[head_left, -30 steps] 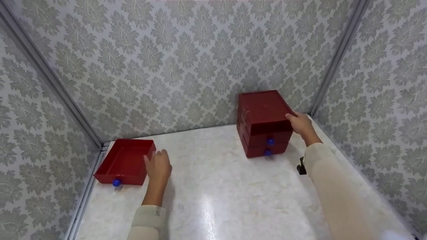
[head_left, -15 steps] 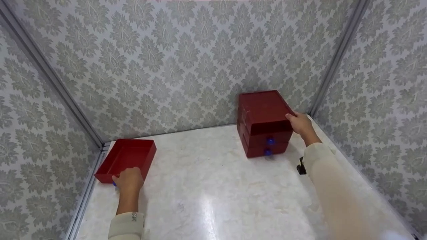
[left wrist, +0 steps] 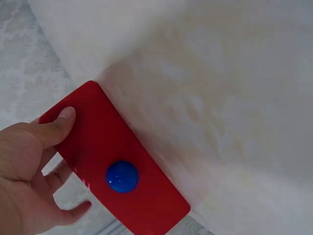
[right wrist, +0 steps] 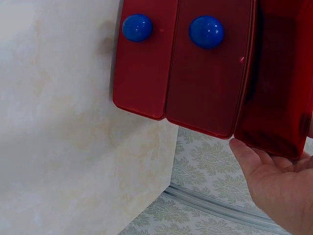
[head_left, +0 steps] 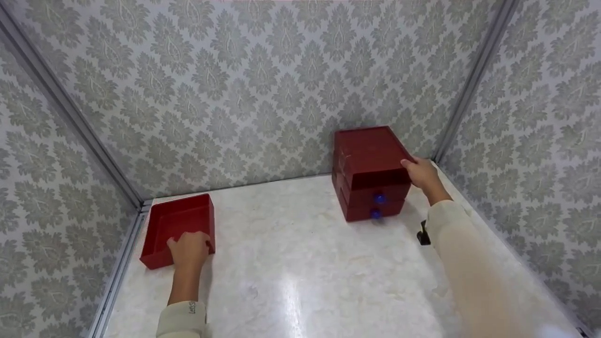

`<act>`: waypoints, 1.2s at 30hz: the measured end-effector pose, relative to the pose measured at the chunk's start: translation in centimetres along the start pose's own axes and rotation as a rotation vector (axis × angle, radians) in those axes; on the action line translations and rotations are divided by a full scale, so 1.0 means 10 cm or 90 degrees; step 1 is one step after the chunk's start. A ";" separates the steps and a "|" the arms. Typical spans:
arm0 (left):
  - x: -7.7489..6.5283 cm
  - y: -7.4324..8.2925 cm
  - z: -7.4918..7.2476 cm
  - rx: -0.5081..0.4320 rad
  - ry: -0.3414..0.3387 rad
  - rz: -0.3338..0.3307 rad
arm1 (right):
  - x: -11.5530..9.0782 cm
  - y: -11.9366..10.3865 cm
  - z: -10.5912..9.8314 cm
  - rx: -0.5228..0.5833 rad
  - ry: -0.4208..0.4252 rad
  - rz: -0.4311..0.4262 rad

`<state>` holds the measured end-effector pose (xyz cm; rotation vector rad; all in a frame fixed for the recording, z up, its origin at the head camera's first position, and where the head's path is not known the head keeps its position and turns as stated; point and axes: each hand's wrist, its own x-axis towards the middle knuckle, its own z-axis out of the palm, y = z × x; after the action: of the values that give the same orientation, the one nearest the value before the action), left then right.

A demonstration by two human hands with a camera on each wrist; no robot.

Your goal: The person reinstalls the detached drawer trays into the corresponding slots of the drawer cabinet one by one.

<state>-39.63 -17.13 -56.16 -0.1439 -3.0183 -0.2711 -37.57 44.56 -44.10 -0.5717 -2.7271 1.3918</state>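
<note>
At the left of the head view, my left hand [head_left: 190, 251] grips a red drawer [head_left: 183, 218] by its front panel. In the left wrist view the thumb presses the front face beside a blue knob [left wrist: 122, 176], with the fingers behind the panel. The inside of the drawer that shows holds nothing. At the back right, my right hand [head_left: 422, 173] holds the upper right edge of a red drawer cabinet [head_left: 371, 150], thumb at the top edge. The cabinet's top slot [right wrist: 276, 73] is open and hollow. Below it sit two closed drawers with blue knobs [right wrist: 206, 32].
Patterned walls with grey metal corner strips [head_left: 479, 80] enclose the pale marbled table [head_left: 291, 244]. A small black object [head_left: 423, 234] lies on it near the right sleeve. The cabinet stands close to the back wall.
My left hand has moved from the drawer's right side to its front and taken hold of it. The drawer has turned and shifted slightly. My right hand and the cabinet stay put.
</note>
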 end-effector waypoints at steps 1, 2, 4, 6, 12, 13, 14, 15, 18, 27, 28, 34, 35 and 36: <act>0.00 0.04 0.01 0.000 0.003 0.008 | 0.00 0.00 0.00 -0.001 0.001 0.001; 0.01 0.09 0.02 -0.003 0.001 0.013 | -0.01 0.00 0.00 0.000 0.003 0.001; 0.01 0.19 0.02 -0.012 -0.012 0.023 | -0.01 0.00 -0.01 0.001 0.003 0.000; 0.01 0.30 0.01 -0.019 -0.032 0.024 | -0.01 0.00 -0.01 0.002 0.005 -0.001; -0.04 0.74 -0.05 -0.030 -0.047 0.053 | 0.00 0.00 -0.01 0.011 0.021 -0.008; -0.05 0.82 -0.05 -0.031 -0.040 0.064 | 0.00 0.00 -0.01 0.010 0.022 -0.008; -0.07 0.90 -0.07 -0.033 -0.036 0.074 | 0.00 0.00 0.00 0.008 0.022 -0.008; -0.09 0.99 -0.08 -0.033 -0.031 0.086 | 0.01 0.00 0.00 0.005 0.021 -0.007; -0.16 1.27 -0.12 -0.030 -0.027 0.117 | 0.01 0.01 0.01 0.010 0.016 -0.003; -0.52 2.12 -0.21 -0.070 -0.063 0.251 | 0.03 0.00 0.04 0.026 0.005 0.001; -0.57 2.21 -0.21 -0.066 -0.053 0.279 | 0.03 0.00 0.04 0.021 0.006 0.000; -0.88 2.74 -0.19 -0.003 0.024 0.443 | 0.03 0.01 0.02 0.004 0.010 -0.005; -0.93 2.83 -0.19 0.005 0.029 0.460 | 0.03 0.00 0.02 0.007 0.010 -0.006; -0.98 2.91 -0.20 0.012 0.027 0.473 | 0.03 0.00 0.02 0.007 0.011 -0.008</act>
<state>-26.68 10.20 -50.28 -1.1868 -2.6787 -0.1628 -37.83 44.54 -44.25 -0.5621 -2.7032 1.3929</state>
